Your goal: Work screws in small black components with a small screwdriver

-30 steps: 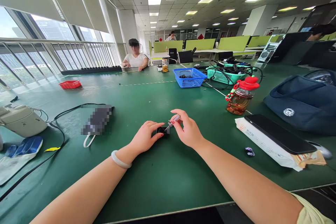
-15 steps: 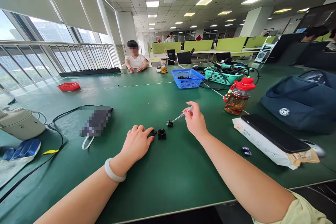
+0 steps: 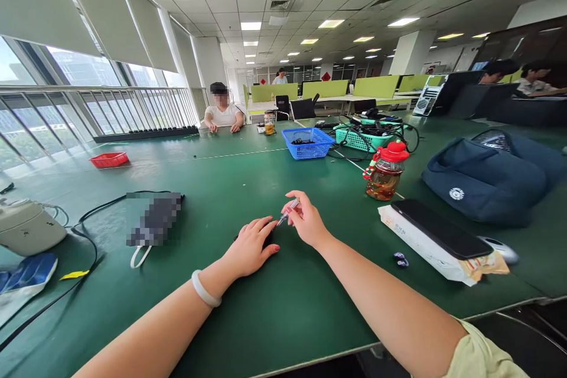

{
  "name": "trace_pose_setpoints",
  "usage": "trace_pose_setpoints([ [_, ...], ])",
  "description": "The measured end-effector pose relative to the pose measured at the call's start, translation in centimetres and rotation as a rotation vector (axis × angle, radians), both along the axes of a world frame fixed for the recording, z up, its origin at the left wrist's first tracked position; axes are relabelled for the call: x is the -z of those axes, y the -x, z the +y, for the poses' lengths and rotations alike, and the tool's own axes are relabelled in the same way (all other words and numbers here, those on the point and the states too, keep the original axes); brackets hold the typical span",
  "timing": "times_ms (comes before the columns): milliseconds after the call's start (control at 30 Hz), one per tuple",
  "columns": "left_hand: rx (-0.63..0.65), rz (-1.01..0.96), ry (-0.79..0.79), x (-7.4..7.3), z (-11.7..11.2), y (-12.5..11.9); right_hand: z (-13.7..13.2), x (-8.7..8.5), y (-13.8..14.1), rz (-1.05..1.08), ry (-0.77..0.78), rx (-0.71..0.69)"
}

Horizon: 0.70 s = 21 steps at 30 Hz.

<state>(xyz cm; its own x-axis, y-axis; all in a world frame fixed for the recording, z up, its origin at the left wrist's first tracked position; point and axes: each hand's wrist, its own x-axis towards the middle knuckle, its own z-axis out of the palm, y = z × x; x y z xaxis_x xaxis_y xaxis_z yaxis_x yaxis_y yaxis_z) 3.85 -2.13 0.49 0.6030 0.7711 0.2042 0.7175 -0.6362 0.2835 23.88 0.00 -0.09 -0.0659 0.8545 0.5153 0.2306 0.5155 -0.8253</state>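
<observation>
right hand (image 3: 309,224) is gripping a screwdriver (image 3: 283,218), picture centre | left hand (image 3: 248,250) is covering a black part (image 3: 268,240), left of centre (cannot tell if gripping)

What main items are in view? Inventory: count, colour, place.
table: 1, green, foreground
screwdriver: 1, clear, in right hand
small parts: count unclear, black, under left hand
basket: 1, blue, far middle
cable basket: 1+, green, beside basket
tray: 1, red, far left
bottle: 1, red-lidded, right
bag: 1, navy, right
packet: 1, white, right
phone: 1, black, on packet
mouse: 1, grey, beside packet
device: 1, dark (blurred), left
pot: 1, cream, left edge
people: 4+, various, background
left hand: 1, red-nailed, over small parts
right hand: 1, red-nailed, holding screwdriver
</observation>
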Motion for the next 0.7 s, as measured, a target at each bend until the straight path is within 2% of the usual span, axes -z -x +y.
trace_pose_setpoints([
  [67, 0.013, -0.008, 0.005, 0.0, 0.0, 0.0, 0.1, -0.1, -0.2, 0.057, 0.007, -0.023],
  [233, 0.039, -0.07, -0.018, -0.1, -0.6, 0.2, 0.3, -0.5, -1.2, 0.205, 0.096, 0.022],
  [467, 0.056, -0.065, -0.007, -0.1, -1.9, 0.4, -0.2, -0.2, -2.3, 0.223, 0.132, 0.101],
  [600, 0.057, -0.029, 0.017, -0.4, -4.3, 1.5, -0.6, 0.0, -2.1, 0.152, 0.13, 0.115],
  [700, 0.016, -0.014, 0.015, -0.6, -6.9, 3.6, -0.9, -0.1, -1.7, 0.113, 0.128, 0.123],
])
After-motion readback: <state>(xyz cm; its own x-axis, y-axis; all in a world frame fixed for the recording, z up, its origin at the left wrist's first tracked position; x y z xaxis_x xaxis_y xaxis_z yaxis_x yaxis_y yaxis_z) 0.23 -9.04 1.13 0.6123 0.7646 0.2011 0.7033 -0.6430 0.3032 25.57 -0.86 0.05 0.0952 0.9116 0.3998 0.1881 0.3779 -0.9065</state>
